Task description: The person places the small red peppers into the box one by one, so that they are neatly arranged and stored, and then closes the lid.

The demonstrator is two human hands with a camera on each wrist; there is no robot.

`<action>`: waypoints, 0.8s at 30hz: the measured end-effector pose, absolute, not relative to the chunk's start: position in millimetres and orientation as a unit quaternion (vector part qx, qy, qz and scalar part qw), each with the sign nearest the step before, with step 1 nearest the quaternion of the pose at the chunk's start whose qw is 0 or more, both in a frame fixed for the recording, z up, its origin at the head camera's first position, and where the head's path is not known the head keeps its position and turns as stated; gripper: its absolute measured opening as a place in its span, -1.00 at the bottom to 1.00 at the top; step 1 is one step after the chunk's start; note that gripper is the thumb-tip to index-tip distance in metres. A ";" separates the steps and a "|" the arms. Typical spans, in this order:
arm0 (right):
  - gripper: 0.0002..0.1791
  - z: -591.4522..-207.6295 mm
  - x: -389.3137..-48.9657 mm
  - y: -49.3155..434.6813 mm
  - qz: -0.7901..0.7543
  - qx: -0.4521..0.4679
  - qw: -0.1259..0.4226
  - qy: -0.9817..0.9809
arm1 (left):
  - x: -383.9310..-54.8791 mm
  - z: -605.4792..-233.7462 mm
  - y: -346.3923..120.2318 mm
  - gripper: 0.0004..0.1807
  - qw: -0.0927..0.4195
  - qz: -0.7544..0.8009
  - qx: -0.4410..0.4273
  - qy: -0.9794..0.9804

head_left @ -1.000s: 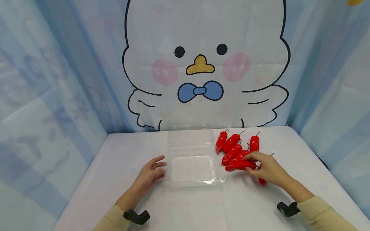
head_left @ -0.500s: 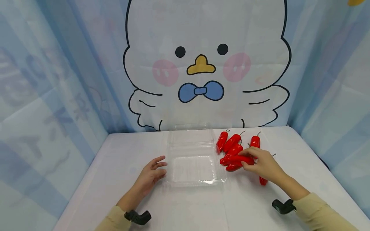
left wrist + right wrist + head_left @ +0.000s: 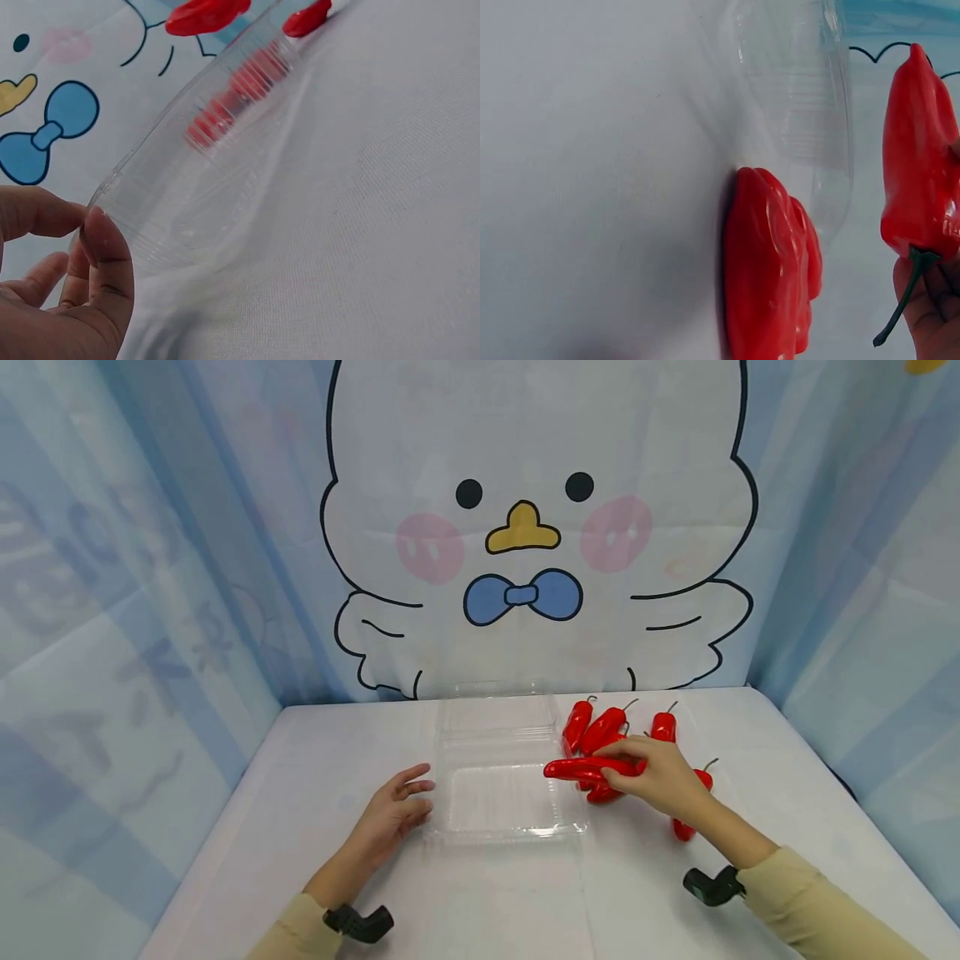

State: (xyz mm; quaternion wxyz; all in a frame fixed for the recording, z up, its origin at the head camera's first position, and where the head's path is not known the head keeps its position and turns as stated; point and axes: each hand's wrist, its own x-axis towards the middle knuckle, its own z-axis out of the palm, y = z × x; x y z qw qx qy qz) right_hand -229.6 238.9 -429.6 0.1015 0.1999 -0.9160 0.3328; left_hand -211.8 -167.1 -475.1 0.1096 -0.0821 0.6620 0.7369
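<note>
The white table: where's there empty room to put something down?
There's bare room left of the left hand, and on the near side of the clear box. Right of it, red peppers crowd around the right hand.

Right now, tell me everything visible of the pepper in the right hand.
The pepper is red, long, glossy and plastic-looking, tapering to a narrow tip, with a thin green stem. The right hand pinches it; nothing else visibly touches it. In the head view it lies roughly level, tip pointing left across the right edge of the clear box.
</note>
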 end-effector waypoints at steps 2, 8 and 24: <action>-0.67 -428.2 -230.0 235.3 0.338 0.197 0.093 -0.915 | -212.3 -475.8 -166.8 -0.35 0.110 0.737 -0.084 0.661; -0.69 -424.5 -230.7 223.2 0.350 0.180 0.075 -0.916 | -213.2 -477.0 -166.0 -0.35 0.108 0.738 -0.085 0.660; -0.68 -423.5 -231.4 188.5 0.383 0.121 0.006 -0.916 | -211.8 -477.9 -166.6 -0.33 0.120 0.742 -0.071 0.655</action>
